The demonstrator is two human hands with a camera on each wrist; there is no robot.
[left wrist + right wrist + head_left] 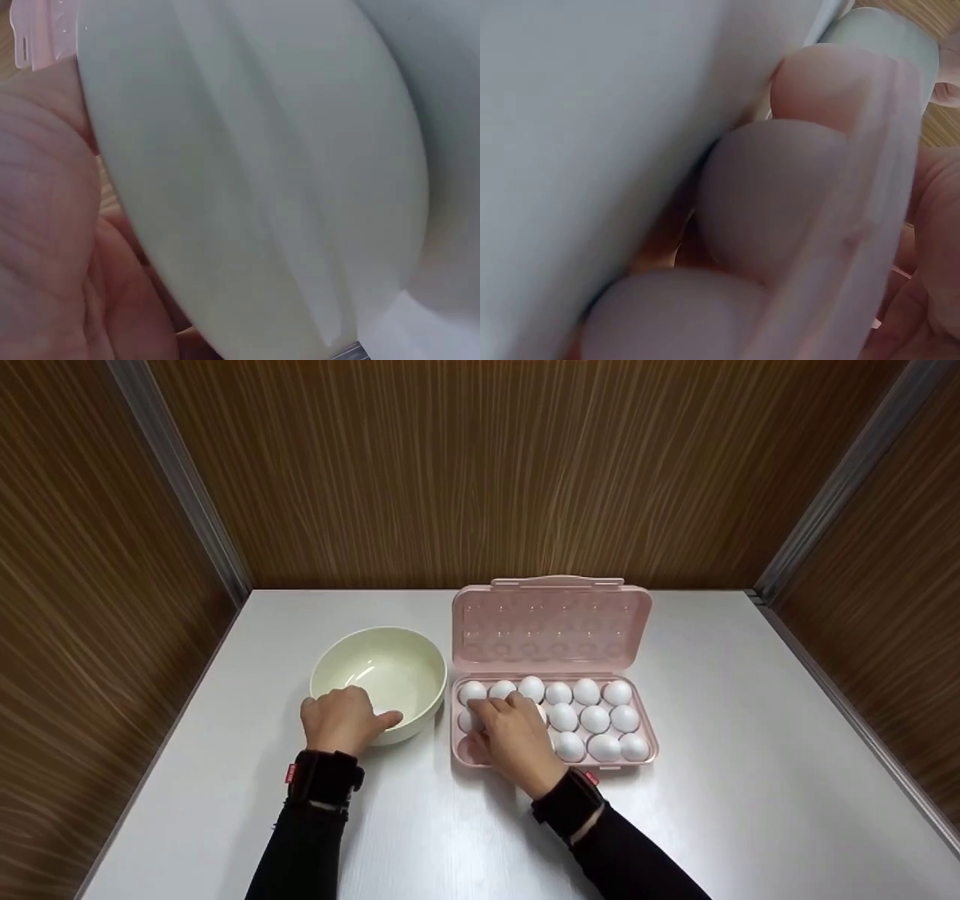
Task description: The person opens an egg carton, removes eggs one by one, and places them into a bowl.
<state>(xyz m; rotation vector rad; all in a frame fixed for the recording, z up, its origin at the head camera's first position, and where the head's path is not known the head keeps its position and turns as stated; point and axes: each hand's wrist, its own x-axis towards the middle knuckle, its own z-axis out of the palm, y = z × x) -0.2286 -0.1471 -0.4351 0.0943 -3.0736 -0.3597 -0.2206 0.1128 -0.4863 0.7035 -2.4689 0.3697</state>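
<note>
A cream bowl (401, 667) stands on the left of the table. My left hand (341, 720) grips its near left rim, thumb on the right, the fingers' ends hidden. The bowl's smooth outer wall (240, 180) fills most of the left wrist view. To the right is an open pink egg carton (551, 630) with several white eggs (595, 719) in its cups. My right hand (517, 739) reaches over its left side, finger and thumb pinching a white egg (466, 721) in the leftmost column. The front-left cup (471, 751) holds no egg. The hand hides the cups beneath it.
The carton's lid (551, 652) stands raised at the back. Bowl and carton sit side by side, a narrow gap between them. Wood-patterned panels (480, 472) enclose the white table (750, 735) at the back and both sides.
</note>
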